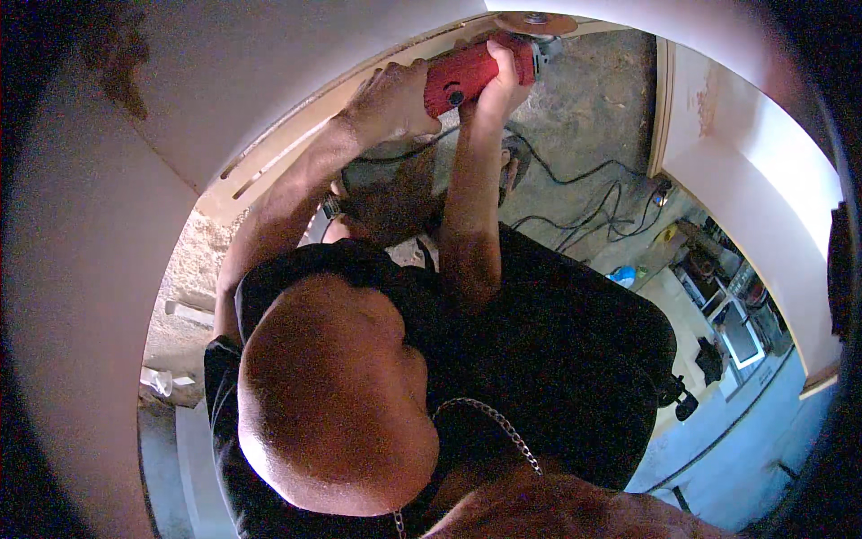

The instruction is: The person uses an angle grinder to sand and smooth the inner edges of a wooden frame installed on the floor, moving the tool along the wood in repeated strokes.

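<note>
A red angle grinder [462,79] is held up at the top of the head view, away from my body. My left hand [395,99] is wrapped round its rear end, near a round black cap on the housing. My right hand [505,79] grips the front part, close to the grey gear head, with its thumb over the red body. A brownish disc [536,23] sits on the grinder's head, right by the edge of a pale curved panel [359,36]. Whether the disc touches the panel, I cannot tell.
A black cable [584,175] loops over the grey, dusty floor [593,99]. A slotted pale strip [287,157] runs along the left. At right stands a white panel with a wooden edge [666,108]. Farther right lie a white-framed item [741,334] and a blue plastic piece [621,275].
</note>
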`<control>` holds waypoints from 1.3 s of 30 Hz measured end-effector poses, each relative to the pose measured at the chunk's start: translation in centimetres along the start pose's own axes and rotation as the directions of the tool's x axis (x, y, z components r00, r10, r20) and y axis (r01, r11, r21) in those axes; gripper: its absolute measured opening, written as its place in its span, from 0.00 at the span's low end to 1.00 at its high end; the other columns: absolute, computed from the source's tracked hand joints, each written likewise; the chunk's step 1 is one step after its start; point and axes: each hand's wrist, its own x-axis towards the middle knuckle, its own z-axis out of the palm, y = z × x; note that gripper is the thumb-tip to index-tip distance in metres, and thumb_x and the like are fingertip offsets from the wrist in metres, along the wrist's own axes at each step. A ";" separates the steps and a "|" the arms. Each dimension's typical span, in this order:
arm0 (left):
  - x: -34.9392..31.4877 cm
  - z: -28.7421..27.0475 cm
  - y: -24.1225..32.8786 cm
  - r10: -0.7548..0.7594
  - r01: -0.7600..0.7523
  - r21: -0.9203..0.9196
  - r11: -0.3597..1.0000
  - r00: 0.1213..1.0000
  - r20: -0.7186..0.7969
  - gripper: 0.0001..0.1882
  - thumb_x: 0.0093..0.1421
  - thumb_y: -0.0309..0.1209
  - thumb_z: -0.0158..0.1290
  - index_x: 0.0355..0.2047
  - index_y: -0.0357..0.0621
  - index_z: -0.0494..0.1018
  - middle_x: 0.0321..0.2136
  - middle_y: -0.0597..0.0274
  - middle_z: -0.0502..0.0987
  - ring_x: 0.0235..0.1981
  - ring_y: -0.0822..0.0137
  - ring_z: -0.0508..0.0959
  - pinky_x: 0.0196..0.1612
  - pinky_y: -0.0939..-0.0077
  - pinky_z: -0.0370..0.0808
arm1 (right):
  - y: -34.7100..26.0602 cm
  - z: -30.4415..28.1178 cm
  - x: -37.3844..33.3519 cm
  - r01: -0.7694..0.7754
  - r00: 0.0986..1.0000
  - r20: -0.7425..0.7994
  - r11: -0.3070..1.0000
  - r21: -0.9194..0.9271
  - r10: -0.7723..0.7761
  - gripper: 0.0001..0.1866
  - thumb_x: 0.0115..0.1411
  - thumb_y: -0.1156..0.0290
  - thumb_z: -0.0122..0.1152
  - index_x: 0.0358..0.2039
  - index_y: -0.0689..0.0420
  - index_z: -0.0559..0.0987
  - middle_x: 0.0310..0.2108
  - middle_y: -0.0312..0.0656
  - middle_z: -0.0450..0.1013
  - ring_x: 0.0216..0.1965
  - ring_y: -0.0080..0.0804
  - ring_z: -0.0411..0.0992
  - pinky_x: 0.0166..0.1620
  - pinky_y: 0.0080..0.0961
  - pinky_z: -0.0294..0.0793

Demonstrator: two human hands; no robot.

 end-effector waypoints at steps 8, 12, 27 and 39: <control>-0.2 0.2 -0.8 0.024 -0.023 0.016 1.000 0.998 -0.054 0.32 0.39 0.37 0.67 0.43 0.31 0.73 0.33 0.37 0.81 0.38 0.42 0.83 0.47 0.53 0.81 | 0.5 0.7 -0.3 0.058 0.998 0.029 0.997 -0.046 -0.057 0.13 0.50 0.79 0.63 0.38 0.60 0.79 0.33 0.38 0.76 0.32 0.32 0.76 0.37 0.31 0.79; -0.3 -0.1 -0.8 -0.010 0.010 0.023 1.000 1.000 -0.025 0.30 0.40 0.37 0.65 0.42 0.30 0.73 0.32 0.36 0.81 0.38 0.42 0.84 0.47 0.54 0.81 | 0.3 1.2 -0.5 0.066 0.996 0.061 0.997 -0.026 -0.064 0.14 0.49 0.79 0.63 0.39 0.60 0.79 0.33 0.38 0.76 0.32 0.32 0.76 0.37 0.31 0.79; 0.2 0.0 -0.7 0.009 -0.009 0.015 1.000 1.000 0.019 0.37 0.37 0.39 0.70 0.46 0.31 0.73 0.34 0.40 0.82 0.38 0.44 0.84 0.46 0.54 0.80 | 0.7 0.4 0.4 0.034 0.997 0.063 0.999 0.014 -0.034 0.18 0.45 0.79 0.67 0.40 0.61 0.80 0.36 0.40 0.78 0.35 0.34 0.77 0.42 0.31 0.79; 0.4 0.5 -1.4 -0.009 0.009 0.032 0.999 1.000 -0.007 0.35 0.36 0.38 0.70 0.45 0.34 0.74 0.33 0.41 0.82 0.36 0.45 0.84 0.45 0.56 0.81 | 0.5 0.8 0.1 0.051 0.998 0.037 0.998 -0.040 -0.050 0.17 0.47 0.79 0.67 0.40 0.61 0.79 0.36 0.39 0.77 0.34 0.35 0.77 0.40 0.32 0.80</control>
